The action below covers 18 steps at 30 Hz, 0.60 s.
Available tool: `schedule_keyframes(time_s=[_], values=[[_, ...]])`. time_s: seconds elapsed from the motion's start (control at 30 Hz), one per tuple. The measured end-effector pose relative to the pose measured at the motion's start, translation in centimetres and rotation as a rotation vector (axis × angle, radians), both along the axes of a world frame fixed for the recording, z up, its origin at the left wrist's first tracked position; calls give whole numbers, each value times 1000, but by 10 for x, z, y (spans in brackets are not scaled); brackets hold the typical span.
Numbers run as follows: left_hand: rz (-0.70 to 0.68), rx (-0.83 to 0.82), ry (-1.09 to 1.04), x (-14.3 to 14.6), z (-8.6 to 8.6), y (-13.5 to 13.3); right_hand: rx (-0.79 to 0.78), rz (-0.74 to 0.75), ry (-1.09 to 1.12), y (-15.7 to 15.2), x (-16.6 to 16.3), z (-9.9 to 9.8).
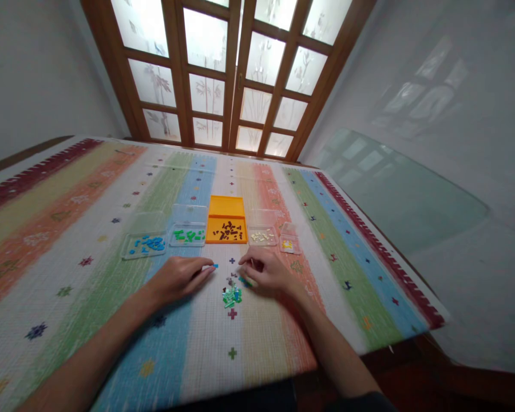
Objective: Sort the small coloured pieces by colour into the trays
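My left hand (187,274) pinches a small blue brick (216,265) between thumb and fingertips, a little above the striped cloth. Facing it, my right hand (268,272) has its fingers curled together; what they hold, if anything, is hidden. A few green pieces (244,281) show beneath the right fingers. Between the hands and slightly nearer to me lies a loose pile of small green and blue pieces (232,296). Several tiny dark and grey pieces (230,280) are scattered just beyond that pile.
Beyond my hands stand open boxes in a row: a clear box of blue pieces (126,250), one of green (173,242), an orange box of dark brown pieces (226,207), and clear boxes of cream (264,244) and yellow pieces (295,250). A striped tablecloth (206,349) covers the table.
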<state>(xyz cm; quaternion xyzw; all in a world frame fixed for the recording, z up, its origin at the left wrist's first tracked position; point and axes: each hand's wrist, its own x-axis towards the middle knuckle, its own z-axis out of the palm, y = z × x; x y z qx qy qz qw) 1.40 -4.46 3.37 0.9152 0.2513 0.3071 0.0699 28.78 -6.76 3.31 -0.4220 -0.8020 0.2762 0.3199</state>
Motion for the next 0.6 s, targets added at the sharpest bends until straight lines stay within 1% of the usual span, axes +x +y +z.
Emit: schedule_keyframes(time_s=[0.1, 0.2, 0.27, 0.33, 0.37, 0.47, 0.6], values=[[148, 31, -15, -22, 14, 13, -85, 30, -88, 4, 11, -1], [361, 52, -54, -51, 34, 23, -163, 86, -158, 3, 12, -2], [556, 62, -53, -71, 45, 27, -155, 89, -192, 1, 10, 0], [699, 39, -28, -90, 52, 29, -132, 88, -223, -1, 8, 3], [748, 19, -10, -99, 53, 30, -128, 89, -236, -2, 7, 4], [814, -77, 77, -118, 48, 33, -143, 90, -269, -4, 6, 9], [799, -227, 210, -129, 37, 39, -147, 86, -325, -5, 4, 12]])
